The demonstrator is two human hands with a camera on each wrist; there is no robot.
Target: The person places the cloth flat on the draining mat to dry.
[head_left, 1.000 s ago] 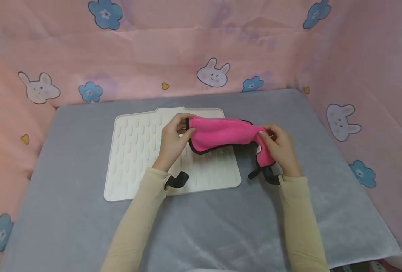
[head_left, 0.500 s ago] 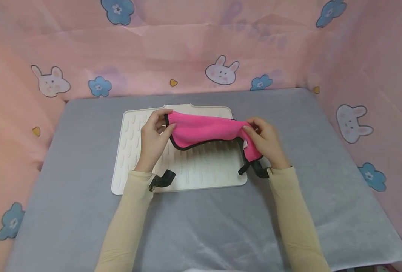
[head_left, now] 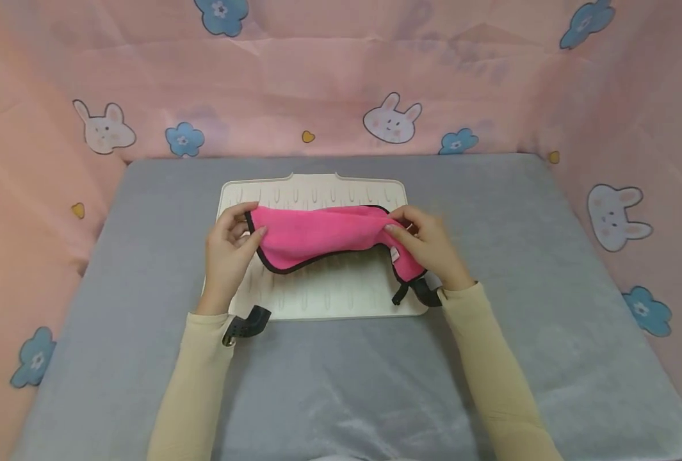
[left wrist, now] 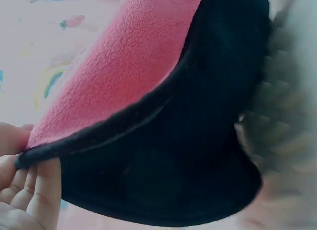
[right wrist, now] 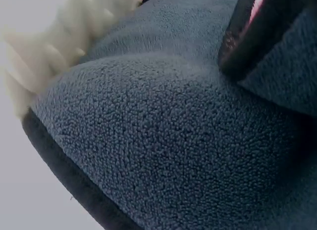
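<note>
In the head view a microfiber cloth (head_left: 317,234), pink on top with black edging and a small white tag, is held stretched between both hands. My left hand (head_left: 228,259) pinches its left end, thumb on the pink side and fingers behind. On the right, my right hand (head_left: 427,246) pinches the cloth between thumb and fingers, and that end hangs folded down. The left wrist view shows the dark underside (left wrist: 148,175) and fingers (left wrist: 44,190) at the bound edge. Grey-blue fleece (right wrist: 163,141) fills the right wrist view, with that hand hidden.
Under the cloth a white ribbed drying mat (head_left: 306,307) lies on a grey-covered table (head_left: 329,371). Its far edge has a raised tab. Pink fabric walls (head_left: 294,77) with rabbits and flowers stand behind and at both sides. Black mounts (head_left: 248,323) sit at the wrists.
Both hands have carried the cloth leftward, so it now lies across the middle of the mat in the head view. The head view itself has shifted slightly. Both grips stay the same.
</note>
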